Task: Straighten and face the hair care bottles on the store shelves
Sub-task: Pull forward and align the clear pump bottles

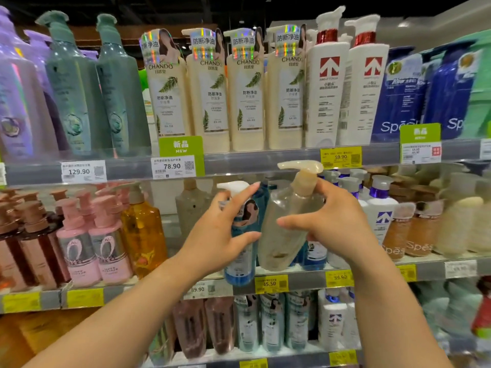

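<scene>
At the middle shelf [305,278] my right hand [334,221] grips a clear beige pump bottle [284,229] by its shoulder, tilted to the left and lifted off the shelf. My left hand [220,232] curls round a blue bottle with a white pump [240,264] right beside it, which stands at the shelf's front edge. The two bottles touch or nearly touch. Another beige pump bottle [191,205] stands further back on the left.
Cream bottles [210,102], white bottles [326,96] and green bottles [77,83] line the top shelf. Pink bottles [106,248] and an amber bottle [143,235] stand left of my hands, white and brown bottles [398,229] right. More bottles fill the bottom shelf [271,325].
</scene>
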Demonstrator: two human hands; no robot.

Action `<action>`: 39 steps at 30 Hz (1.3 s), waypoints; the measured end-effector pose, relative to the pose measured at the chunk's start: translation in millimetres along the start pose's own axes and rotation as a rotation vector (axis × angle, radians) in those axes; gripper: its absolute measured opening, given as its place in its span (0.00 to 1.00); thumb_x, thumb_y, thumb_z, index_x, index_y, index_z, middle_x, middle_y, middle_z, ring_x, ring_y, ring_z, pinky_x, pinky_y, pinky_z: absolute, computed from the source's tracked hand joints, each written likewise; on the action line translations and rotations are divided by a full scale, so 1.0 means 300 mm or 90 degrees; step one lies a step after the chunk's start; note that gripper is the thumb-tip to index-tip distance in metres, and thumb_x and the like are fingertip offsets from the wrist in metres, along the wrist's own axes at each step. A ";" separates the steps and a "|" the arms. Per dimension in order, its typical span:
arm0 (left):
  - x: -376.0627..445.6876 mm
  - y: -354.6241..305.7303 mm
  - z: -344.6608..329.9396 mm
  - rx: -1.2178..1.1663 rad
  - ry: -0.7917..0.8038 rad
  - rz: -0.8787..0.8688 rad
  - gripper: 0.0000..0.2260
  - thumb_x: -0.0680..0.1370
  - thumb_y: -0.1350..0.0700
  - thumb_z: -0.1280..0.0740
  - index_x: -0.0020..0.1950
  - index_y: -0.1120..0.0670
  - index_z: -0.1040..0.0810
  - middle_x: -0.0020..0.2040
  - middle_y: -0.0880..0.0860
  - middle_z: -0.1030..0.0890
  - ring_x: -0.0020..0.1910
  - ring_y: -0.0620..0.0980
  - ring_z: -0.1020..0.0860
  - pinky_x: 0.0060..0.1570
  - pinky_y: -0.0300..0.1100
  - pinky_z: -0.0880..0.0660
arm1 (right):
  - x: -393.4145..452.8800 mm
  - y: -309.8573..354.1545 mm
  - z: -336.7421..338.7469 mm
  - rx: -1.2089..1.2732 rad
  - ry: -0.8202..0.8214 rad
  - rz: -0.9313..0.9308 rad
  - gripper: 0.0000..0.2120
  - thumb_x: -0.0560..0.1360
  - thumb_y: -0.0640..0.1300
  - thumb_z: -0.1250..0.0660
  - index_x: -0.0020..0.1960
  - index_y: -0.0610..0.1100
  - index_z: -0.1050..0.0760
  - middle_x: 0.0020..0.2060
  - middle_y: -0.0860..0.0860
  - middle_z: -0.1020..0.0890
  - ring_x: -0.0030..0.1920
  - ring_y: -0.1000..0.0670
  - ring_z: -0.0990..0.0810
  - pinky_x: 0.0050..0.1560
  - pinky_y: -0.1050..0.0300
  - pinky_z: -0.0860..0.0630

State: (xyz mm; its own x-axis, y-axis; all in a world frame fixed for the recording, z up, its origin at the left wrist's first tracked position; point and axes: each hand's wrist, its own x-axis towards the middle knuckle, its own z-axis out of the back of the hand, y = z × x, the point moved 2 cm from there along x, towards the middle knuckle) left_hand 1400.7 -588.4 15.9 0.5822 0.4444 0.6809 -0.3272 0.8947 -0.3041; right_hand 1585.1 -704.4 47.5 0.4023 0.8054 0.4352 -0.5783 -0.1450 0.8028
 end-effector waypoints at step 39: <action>0.159 0.055 -0.152 0.181 0.074 0.155 0.27 0.78 0.51 0.34 0.74 0.36 0.38 0.55 0.51 0.28 0.52 0.55 0.24 0.47 0.46 0.23 | 0.089 -0.080 -0.026 -0.017 0.106 0.003 0.31 0.57 0.57 0.17 0.58 0.63 0.21 0.47 0.62 0.16 0.45 0.57 0.19 0.28 0.64 0.24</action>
State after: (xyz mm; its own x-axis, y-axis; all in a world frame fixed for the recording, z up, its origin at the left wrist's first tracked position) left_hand 1456.9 -550.5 12.9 0.5367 0.6590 0.5270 -0.6499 0.7212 -0.2400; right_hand 1604.3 -675.0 36.6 0.2772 0.8895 0.3632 -0.5997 -0.1351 0.7887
